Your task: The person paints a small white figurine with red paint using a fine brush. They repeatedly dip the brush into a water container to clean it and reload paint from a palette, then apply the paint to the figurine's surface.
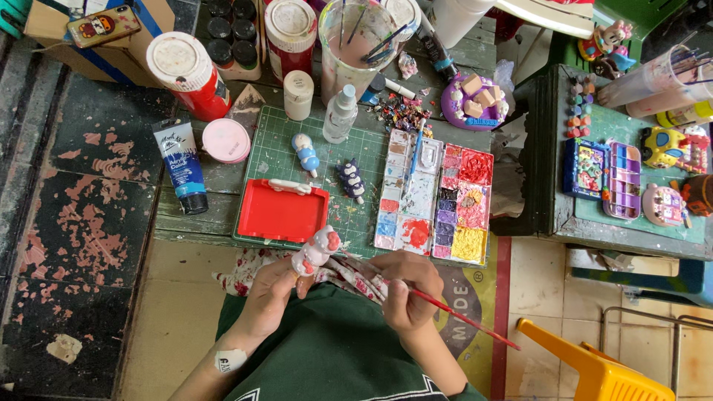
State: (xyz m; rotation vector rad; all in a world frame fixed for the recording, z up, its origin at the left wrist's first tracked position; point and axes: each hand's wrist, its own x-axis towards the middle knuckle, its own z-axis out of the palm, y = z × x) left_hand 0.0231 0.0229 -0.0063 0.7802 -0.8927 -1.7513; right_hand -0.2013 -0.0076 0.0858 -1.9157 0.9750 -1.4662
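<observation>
Our left hand [269,293] is closed around the base of a small white plaster cat figurine with pink accents [315,251], holding it upright above our lap, just before the green cutting mat [275,152]. Our right hand [405,286] pinches a thin red-handled paintbrush [453,313], its tip pointing toward the figurine.

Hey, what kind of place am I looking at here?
Probably a figurine-painting craft stall or hobby corner. A paint palette crusted with colours lies on a green cutting mat, paint jars and tubes stand behind it, and the left hand holds a small white figurine while the right hand holds a brush.
</observation>
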